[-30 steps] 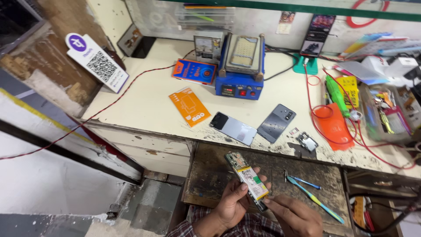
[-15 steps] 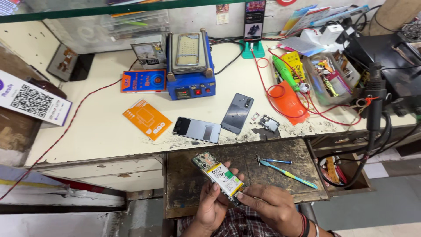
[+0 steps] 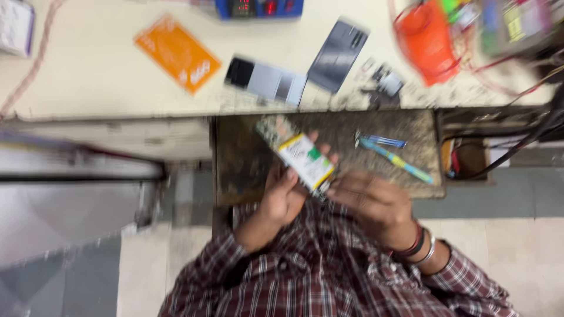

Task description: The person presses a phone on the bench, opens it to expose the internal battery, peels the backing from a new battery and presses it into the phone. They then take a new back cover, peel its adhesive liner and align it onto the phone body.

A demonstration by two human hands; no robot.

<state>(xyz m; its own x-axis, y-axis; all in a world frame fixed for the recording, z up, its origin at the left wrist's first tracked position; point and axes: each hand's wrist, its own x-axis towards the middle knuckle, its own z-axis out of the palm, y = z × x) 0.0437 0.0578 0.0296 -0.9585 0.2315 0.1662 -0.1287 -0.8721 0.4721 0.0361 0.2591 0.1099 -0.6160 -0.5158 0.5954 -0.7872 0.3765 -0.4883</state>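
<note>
Plaid sleeves are framing 2 bare hands over a dark, worn work board (image 3: pixel 247 170) that is jutting out from the front edge of a cream bench (image 3: pixel 88 76). The left hand (image 3: pixel 282 196) is cupping an opened phone (image 3: pixel 296 154) from below, its fingers curled and clamped on the lower long side, with fingertips showing past the upper side. The phone is lying tilted, its circuit end pointing toward the board's far left corner and its pale battery with a green patch facing up. The right hand (image 3: pixel 373 202) is touching the phone's near end, thumb and forefinger drawn together there; blur is hiding whether they are pinching anything. Dark and metal bands are circling that wrist.

Toward the board's right edge, blue tweezers (image 3: pixel 382 141) and a teal-and-yellow tool (image 3: pixel 399 162) are lying well apart from the hands. On the bench near its front edge are resting an orange card (image 3: pixel 176 53), a grey phone back (image 3: pixel 267 79), a dark phone (image 3: pixel 339 54) and an orange cup-like thing (image 3: pixel 426 38).
</note>
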